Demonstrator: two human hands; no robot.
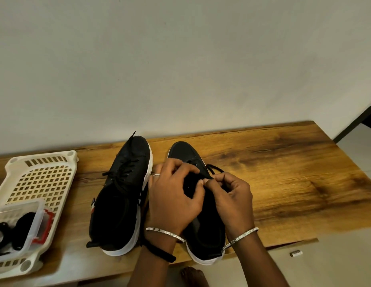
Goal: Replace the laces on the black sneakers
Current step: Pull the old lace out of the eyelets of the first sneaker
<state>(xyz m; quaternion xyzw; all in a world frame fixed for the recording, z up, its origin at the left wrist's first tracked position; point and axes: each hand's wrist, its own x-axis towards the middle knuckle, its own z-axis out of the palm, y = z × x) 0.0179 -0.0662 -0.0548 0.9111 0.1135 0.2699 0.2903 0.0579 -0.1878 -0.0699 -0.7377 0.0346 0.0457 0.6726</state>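
Two black sneakers with white soles stand side by side on the wooden table [284,183], toes toward the wall. The left sneaker [120,195] is laced with a black lace. Over the right sneaker [203,230] my left hand [174,195] grips the tongue and eyelet area with curled fingers. My right hand [232,195] pinches a black lace [214,168] at the shoe's right eyelets; a loop of that lace curves out past the fingers toward the far right. The eyelets under my hands are hidden.
A cream perforated plastic basket [39,179] lies at the table's left end. In it sits a clear plastic box [34,224] holding more black laces. The wall runs just behind the shoes. A small grey object [296,253] lies on the floor below the table's front edge.
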